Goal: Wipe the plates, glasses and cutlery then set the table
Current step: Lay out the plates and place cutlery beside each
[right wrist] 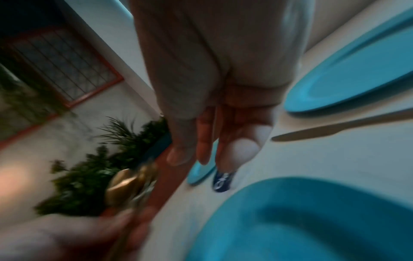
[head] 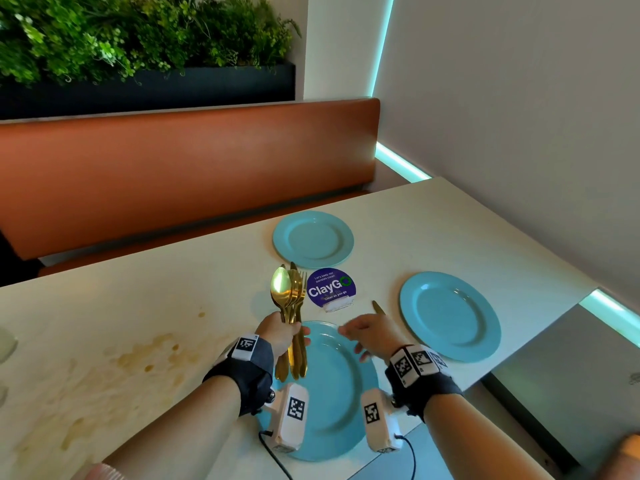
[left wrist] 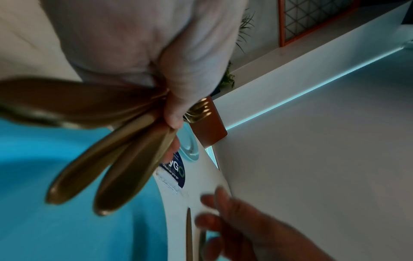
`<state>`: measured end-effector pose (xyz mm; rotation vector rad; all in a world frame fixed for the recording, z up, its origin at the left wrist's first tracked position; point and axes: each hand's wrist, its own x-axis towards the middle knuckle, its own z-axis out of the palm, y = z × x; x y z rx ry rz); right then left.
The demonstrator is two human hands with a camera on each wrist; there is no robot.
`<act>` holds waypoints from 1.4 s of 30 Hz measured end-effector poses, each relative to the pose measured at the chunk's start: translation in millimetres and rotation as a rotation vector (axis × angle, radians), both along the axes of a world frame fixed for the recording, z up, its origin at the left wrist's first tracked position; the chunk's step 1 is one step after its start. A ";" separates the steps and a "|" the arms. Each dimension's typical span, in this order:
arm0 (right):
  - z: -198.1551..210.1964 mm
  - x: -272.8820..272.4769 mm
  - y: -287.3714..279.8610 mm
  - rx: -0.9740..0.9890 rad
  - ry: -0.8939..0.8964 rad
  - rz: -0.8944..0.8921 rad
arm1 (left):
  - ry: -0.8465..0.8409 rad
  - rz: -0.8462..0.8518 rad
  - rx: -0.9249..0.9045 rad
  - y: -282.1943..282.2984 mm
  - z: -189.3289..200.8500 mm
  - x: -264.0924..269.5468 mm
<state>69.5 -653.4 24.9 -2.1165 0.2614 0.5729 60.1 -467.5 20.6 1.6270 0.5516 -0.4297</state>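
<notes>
The left hand (head: 277, 332) grips a bundle of gold cutlery (head: 291, 299) upright, handles hanging over the near plate (head: 339, 393). The right hand (head: 367, 332), fingers loose and empty, hovers just right of the bundle, nearest to draw the next piece; a knife (head: 378, 307) lies beyond it.

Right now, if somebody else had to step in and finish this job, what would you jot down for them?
Left hand: grips a bundle of gold cutlery, spoon bowl and fork tines up, above the near plate.
Right hand: holds nothing, fingers relaxed over the same plate.
Laid out: three blue plates, including the far plate and the right plate; one gold knife lies on the table between the near and right plates.
Left: place the remaining cutlery beside the plates. No glass shows clearly. Brown stains mark the table's left side.
</notes>
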 end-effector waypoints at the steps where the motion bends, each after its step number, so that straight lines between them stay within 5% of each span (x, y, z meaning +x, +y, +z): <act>1: 5.5 -3.8 15.2 0.047 0.009 0.051 | -0.004 -0.017 -0.014 0.8 2.9 -4.5; 6: 15.1 -25.1 67.3 0.178 0.056 0.106 | -0.059 -0.152 0.118 16.1 9.0 -25.7; 14: 15.8 -78.4 128.7 0.219 0.112 0.002 | -0.061 -0.152 0.065 72.9 11.1 -75.4; 23: -4.9 -141.5 194.3 0.256 0.070 -0.236 | -0.056 -0.124 0.040 136.5 -3.4 -126.4; 27: -18.1 -156.2 196.5 0.006 0.041 -0.210 | 0.004 -0.058 -0.003 158.9 -6.6 -138.9; 32: -35.4 -161.9 185.9 -0.503 0.029 0.034 | 0.015 -0.024 0.027 187.3 -13.2 -143.7; 42: -61.9 -167.4 205.3 -0.740 0.014 0.148 | -0.007 0.027 0.035 205.9 -13.6 -147.9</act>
